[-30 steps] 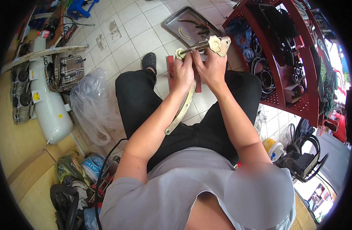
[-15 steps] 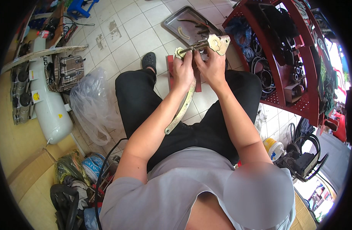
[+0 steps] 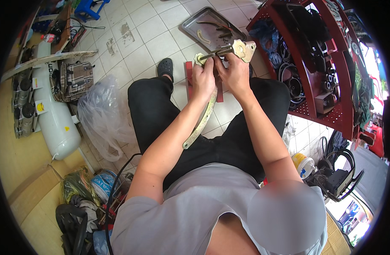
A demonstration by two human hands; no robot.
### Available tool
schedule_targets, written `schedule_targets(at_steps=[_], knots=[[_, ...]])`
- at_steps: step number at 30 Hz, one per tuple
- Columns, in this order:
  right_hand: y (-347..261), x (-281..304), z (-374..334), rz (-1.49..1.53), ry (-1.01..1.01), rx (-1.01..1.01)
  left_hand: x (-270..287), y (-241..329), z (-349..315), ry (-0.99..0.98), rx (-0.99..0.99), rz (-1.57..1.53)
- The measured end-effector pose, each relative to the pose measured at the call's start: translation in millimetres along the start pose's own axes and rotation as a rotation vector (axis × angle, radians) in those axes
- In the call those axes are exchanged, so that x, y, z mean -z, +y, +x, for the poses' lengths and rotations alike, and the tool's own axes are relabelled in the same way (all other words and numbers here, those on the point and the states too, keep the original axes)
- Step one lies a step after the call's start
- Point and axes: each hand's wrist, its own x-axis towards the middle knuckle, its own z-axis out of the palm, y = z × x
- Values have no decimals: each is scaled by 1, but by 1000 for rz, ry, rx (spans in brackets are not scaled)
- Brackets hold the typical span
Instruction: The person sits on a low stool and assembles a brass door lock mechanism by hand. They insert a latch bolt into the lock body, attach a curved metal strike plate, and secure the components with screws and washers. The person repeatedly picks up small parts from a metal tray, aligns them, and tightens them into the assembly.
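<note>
Above the gap between my knees I hold a yellowish metal bracket assembly (image 3: 243, 50) in both hands. It has scalloped end plates, a dark rod across the middle and a flat plate with a hole at its right end. My left hand (image 3: 203, 79) is closed on the left part, its thumb along the rod beside the small scalloped plate. My right hand (image 3: 234, 77) pinches the assembly near the larger plate, fingertips partly hidden behind it. A curved metal strip (image 3: 199, 126) with holes hangs below my left hand toward my lap; its upper end is hidden.
A red metal stand (image 3: 189, 80) is on the tiled floor beneath my hands. Beyond lies a grey tray (image 3: 190, 26) holding metal parts. A red perforated shelf rack (image 3: 314, 109) stands at right. At left are a plastic bag (image 3: 102, 114) and a white cylindrical tank (image 3: 61, 131).
The bracket assembly has turned slightly in my hands; its right end plate now sits a little farther right. Both hands keep their hold and have hardly moved.
</note>
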Motion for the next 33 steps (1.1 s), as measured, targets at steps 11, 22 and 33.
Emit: schedule_targets(at_steps=[11, 22, 33], knots=[[-5, 3, -4, 37, -30, -121, -6, 5, -3, 36, -94, 57], [-5, -3, -6, -142, 38, -1, -3, 9, -1, 7, -66, 152], [-24, -1, -8, 713, 171, -601, -20, 33, -14, -33, -387, 390]])
